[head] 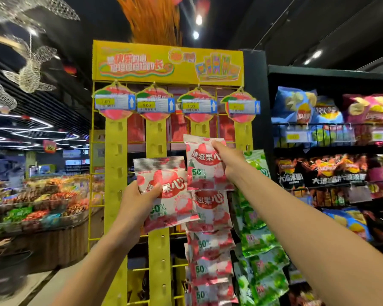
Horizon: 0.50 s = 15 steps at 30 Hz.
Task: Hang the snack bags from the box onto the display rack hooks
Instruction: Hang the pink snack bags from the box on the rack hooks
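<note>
Hands are working at a tall yellow wire display rack (97, 173) hung with yellow punched strips; the right hand (227, 161) is pinching the top corner of a red-and-white foil snack bag (202, 162), its grip narrow and closed on the seal, and is lifting the bag against the third yellow hanging strip (199, 129), probably so the bag's top edge can meet a free hook just above the column of matching red bags (210, 250) already hanging below; the left hand (139, 199) is gripping a second red-and-white snack bag (166, 193) by its left edge, thumb across the front, holding it slightly tilted in front of the second strip (157, 140), seemingly in reserve for the next hook; green-and-white snack bags (259, 239) are filling the fourth strip; the box is lying outside the view; price tags (155, 105) are sitting across the strip tops; the two left strips are carrying no bags, so much of the task is looking unfinished.
</note>
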Available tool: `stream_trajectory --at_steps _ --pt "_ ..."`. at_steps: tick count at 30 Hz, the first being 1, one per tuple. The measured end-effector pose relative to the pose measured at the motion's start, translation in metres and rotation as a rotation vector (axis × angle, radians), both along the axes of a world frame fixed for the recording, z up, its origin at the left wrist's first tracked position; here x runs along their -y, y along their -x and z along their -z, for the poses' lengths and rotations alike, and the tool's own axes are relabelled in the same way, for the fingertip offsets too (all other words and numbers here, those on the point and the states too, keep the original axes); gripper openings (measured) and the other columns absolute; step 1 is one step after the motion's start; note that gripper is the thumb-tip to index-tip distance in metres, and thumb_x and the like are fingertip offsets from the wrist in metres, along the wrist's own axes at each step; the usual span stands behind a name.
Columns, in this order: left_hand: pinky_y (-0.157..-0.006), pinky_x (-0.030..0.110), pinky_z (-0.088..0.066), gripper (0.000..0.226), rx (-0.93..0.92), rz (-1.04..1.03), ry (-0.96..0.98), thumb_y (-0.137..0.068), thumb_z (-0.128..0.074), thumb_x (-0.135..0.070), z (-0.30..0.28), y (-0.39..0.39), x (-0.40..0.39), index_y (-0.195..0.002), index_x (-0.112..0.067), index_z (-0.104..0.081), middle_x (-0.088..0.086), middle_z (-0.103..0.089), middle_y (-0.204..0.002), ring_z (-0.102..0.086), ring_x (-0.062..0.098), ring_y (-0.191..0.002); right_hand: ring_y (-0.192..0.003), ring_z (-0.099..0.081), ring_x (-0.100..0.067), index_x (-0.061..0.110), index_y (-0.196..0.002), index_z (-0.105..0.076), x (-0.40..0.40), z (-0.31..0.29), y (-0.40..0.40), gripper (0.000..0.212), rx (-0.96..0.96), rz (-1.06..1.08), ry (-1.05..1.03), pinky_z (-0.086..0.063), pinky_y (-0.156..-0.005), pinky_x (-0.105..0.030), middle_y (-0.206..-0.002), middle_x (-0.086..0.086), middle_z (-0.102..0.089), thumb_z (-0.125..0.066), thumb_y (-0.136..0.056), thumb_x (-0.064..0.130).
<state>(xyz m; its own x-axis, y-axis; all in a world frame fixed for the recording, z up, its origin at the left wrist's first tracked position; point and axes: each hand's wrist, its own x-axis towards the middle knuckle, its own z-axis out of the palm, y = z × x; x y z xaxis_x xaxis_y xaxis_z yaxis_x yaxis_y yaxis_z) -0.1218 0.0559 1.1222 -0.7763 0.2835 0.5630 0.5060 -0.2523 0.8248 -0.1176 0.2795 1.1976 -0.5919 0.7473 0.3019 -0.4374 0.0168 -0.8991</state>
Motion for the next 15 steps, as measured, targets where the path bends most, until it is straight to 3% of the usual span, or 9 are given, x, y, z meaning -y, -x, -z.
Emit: stream_trajectory --at_steps 3,7,10,11,13,15 --pt "-0.064 0.031 -0.053 0.015 -0.006 -0.005 0.000 -0.093 -0.056 -0.016 -0.004 0.000 0.005 -0.106 -0.013 -0.061 0.006 -0.071 -0.097 -0.068 0.020 -0.084 -0.091 -0.067 -0.030 0.002 -0.111 -0.060 0.004 -0.009 0.010 0.069 0.057 0.100 -0.062 -0.057 -0.080 -0.042 -0.107 -0.012 -0.068 -0.077 -0.058 0.043" --pt "-0.072 0.033 -0.054 0.017 0.007 0.010 0.007 -0.093 -0.056 -0.017 -0.004 0.004 0.012 -0.110 -0.015 -0.061 0.004 -0.071 -0.102 -0.068 0.019 -0.091 -0.093 -0.067 -0.030 0.001 -0.113 -0.060 0.021 -0.009 0.000 0.059 0.139 0.225 -0.140 -0.057 -0.081 -0.044 -0.108 -0.014 -0.068 -0.073 -0.069 0.037" --pt "-0.090 0.046 -0.051 0.041 0.036 0.024 0.013 -0.091 -0.058 -0.020 -0.002 0.002 0.015 -0.130 -0.007 -0.050 0.009 -0.066 -0.116 -0.064 0.026 -0.104 -0.092 -0.067 -0.031 0.000 -0.111 -0.061 0.023 -0.002 -0.003 0.051 0.181 0.259 -0.150 -0.057 -0.080 -0.044 -0.108 -0.013 -0.067 -0.072 -0.074 0.034" --pt "-0.087 0.044 -0.053 0.037 0.037 0.019 0.009 -0.092 -0.057 -0.018 -0.001 0.003 0.016 -0.128 -0.007 -0.052 0.009 -0.067 -0.113 -0.065 0.025 -0.100 -0.091 -0.067 -0.031 -0.001 -0.109 -0.061 0.023 0.001 -0.004 0.049 0.184 0.270 -0.146 -0.057 -0.080 -0.044 -0.107 -0.014 -0.067 -0.072 -0.075 0.032" --pt "-0.065 0.029 -0.056 0.016 0.027 0.008 0.002 -0.094 -0.054 -0.012 0.000 0.003 0.016 -0.108 -0.012 -0.060 0.004 -0.070 -0.096 -0.068 0.016 -0.083 -0.090 -0.067 -0.033 -0.002 -0.108 -0.061 0.023 0.008 -0.005 0.049 0.205 0.272 -0.152 -0.057 -0.080 -0.044 -0.107 -0.016 -0.068 -0.072 -0.075 0.032" --pt "-0.052 0.021 -0.051 0.013 0.030 0.017 -0.010 -0.094 -0.053 -0.010 0.000 -0.002 0.015 -0.089 -0.020 -0.059 -0.001 -0.069 -0.085 -0.065 0.010 -0.072 -0.093 -0.066 -0.034 -0.002 -0.112 -0.058 0.025 0.014 -0.008 0.053 0.221 0.268 -0.156 -0.056 -0.081 -0.045 -0.109 -0.016 -0.067 -0.072 -0.075 0.033"
